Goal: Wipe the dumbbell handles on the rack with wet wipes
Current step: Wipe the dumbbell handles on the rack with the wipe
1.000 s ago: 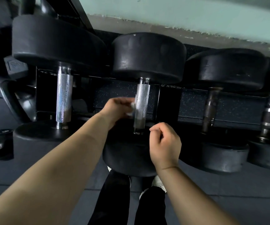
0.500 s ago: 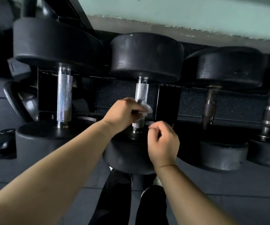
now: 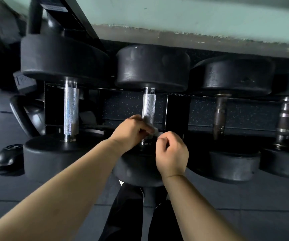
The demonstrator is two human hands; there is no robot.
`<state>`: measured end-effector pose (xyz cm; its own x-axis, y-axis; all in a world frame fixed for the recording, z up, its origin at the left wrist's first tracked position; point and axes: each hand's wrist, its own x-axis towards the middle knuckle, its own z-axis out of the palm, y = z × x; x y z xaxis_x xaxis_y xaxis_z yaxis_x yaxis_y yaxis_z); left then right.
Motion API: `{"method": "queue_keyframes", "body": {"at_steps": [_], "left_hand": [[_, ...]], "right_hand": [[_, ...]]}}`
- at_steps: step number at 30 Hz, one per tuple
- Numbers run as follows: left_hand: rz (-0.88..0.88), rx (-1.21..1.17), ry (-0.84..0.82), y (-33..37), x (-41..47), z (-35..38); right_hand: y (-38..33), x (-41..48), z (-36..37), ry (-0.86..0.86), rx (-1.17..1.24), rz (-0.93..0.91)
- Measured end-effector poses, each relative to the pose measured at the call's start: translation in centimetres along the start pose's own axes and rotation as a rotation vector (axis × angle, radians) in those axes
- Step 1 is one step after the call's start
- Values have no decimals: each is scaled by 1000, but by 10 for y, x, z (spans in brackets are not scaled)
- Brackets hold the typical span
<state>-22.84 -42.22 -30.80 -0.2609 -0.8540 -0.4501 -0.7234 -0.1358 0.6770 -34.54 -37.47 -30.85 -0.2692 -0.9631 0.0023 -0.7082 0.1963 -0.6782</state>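
1. Rack [image 3: 178,112]: four black dumbbells in a row, handles pointing toward the camera.
2. Centre dumbbell [image 3: 153,68]: knurled handle [image 3: 149,106] bright at its far end.
3. Left hand [image 3: 131,131]: closed round the handle's near end, pressing the wet wipe [image 3: 153,128] to it.
4. Right hand [image 3: 172,153]: loosely curled just beside, fingertips pinched at the wipe's edge.

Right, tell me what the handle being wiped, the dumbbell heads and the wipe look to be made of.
Handle being wiped: bright metal, likely chromed steel, with a fine knurled texture that glints.
Dumbbell heads: matte black with soft scuffs and rounded edges, probably rubber coated.
Wipe: thin, pale, crumpled sheet pinched in the left hand, apparently a fabric-like tissue; whether it is wet cannot be seen.
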Motion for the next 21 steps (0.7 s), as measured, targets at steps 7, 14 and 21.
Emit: {"method": "queue_keyframes", "body": {"at_steps": [7,14,21], "left_hand": [[-110,-92,-72,8,2,-30],[-409,-934,394,37,-90,-17],[-411,-1143,473,44,-147,-37]], "right_hand": [[-3,-1,-5,-54,-13,79],[-17,0,-23,-254,1,145],[-77,-23,-66,-570,431,235]]}}
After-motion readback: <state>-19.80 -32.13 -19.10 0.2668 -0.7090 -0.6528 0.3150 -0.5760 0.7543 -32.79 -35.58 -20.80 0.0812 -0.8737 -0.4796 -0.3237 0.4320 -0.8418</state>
